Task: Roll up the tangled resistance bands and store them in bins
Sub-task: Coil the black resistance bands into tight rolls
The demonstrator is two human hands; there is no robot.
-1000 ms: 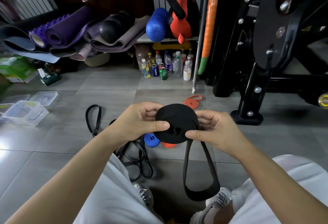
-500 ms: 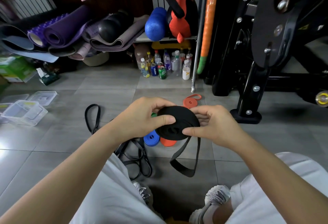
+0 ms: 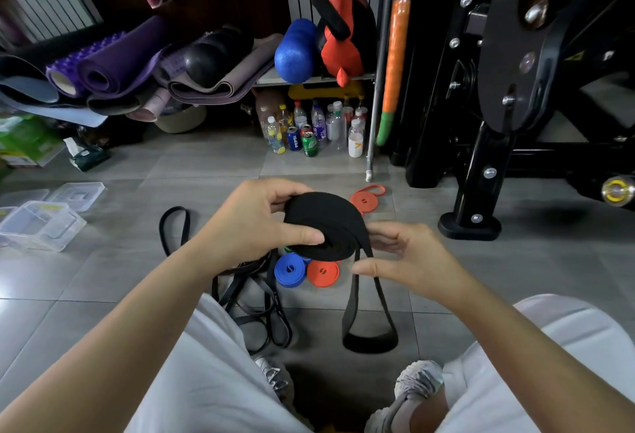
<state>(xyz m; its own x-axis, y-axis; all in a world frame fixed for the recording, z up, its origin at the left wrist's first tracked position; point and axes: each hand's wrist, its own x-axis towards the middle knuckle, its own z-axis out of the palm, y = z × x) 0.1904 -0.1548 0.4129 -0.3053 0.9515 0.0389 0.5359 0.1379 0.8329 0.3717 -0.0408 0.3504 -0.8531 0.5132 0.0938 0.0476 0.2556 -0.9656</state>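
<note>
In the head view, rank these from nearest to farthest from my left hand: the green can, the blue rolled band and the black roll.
From the left hand:
1. Black roll, gripped in that hand.
2. Blue rolled band, lying just below it.
3. Green can, far back, up ahead.
</note>
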